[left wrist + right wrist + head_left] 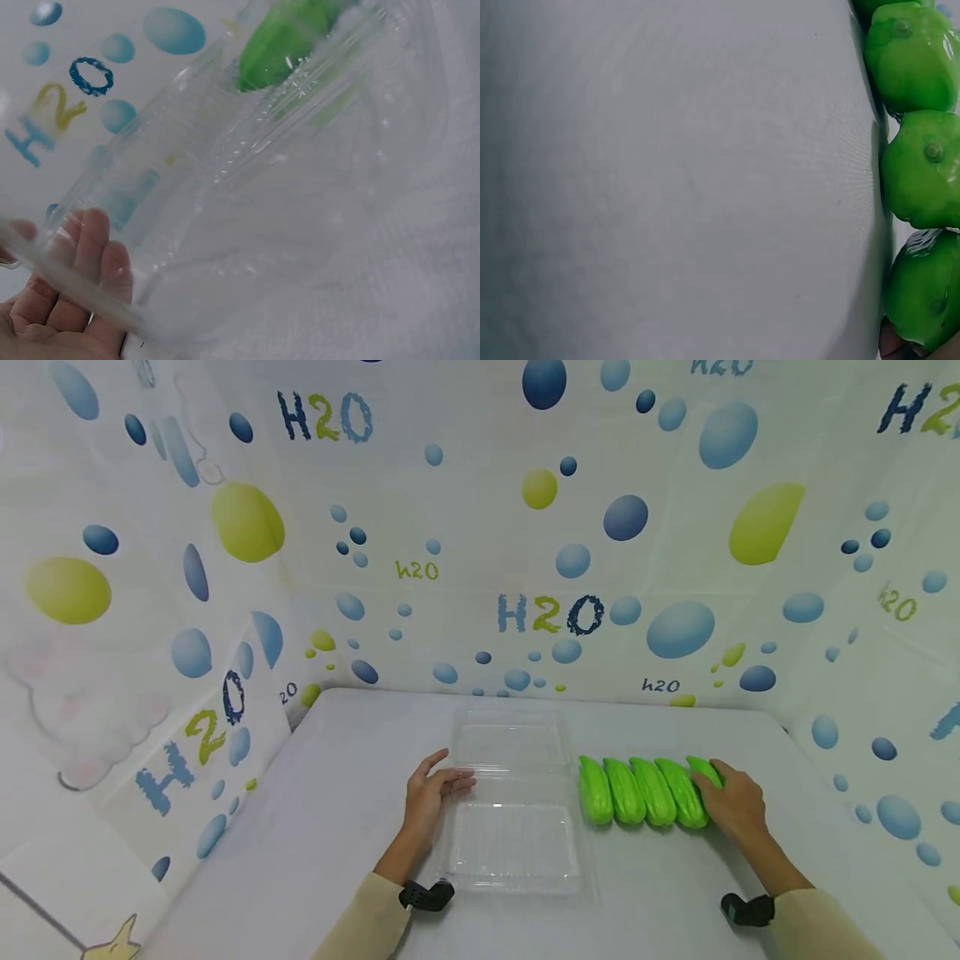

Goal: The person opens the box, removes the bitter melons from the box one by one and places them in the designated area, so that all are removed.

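Observation:
A clear plastic clamshell container [517,887] lies opened out flat, its lid [510,743] toward the back. My left hand [435,793] is at its left edge, fingers loosely extended; the left wrist view shows the fingers [94,255] through the clear plastic. Whether they touch it I cannot tell. To the right of the container, several glossy green, elongated model vegetables [626,789] lie side by side in a row, tapered ends away from me. My right hand [738,802] grips the rightmost green vegetable [703,768]. Rounded ends with small nubs [934,152] show in the right wrist view.
A white cloth covers the table [360,735]. Behind it and at both sides hang white curtains [465,502] printed with bubbles and H2O lettering. Each wrist wears a black strap device [427,896].

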{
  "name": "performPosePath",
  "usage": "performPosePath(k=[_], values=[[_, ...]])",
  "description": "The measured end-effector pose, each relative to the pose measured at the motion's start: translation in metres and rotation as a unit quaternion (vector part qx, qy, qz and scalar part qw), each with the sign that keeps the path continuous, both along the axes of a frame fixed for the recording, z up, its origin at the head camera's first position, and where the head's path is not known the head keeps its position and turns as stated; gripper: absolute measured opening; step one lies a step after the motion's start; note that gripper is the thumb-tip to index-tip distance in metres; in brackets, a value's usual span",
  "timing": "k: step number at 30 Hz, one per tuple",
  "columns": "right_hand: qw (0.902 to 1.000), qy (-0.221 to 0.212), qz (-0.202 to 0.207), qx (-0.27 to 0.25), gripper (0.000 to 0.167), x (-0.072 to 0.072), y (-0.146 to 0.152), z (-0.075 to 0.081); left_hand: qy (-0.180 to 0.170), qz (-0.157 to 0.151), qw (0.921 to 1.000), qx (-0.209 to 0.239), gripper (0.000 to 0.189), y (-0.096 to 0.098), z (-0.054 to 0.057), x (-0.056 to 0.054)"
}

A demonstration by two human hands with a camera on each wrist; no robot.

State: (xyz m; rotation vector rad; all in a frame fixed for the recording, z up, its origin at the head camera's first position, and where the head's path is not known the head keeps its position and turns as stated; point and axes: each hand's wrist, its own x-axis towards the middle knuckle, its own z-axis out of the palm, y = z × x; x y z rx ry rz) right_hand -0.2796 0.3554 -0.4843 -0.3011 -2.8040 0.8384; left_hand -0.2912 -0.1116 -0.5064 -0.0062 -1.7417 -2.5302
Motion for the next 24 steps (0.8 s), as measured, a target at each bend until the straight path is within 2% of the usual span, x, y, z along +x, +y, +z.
performPosePath(k=[7, 24], values=[[0.9999, -0.010, 0.004, -0.004, 0.065, -0.0013, 0.0011, -0.0013, 0.001, 0.003, 0.9999, -0.012, 0.053, 0.0003, 0.0005, 0.0005], [0.9995, -0.027, -0.009, -0.017, 0.070, 0.0016, -0.0005, -0.0008, 0.004, 0.000, 1.0000, -0.001, 0.052, 0.0010, -0.0003, -0.0007]])
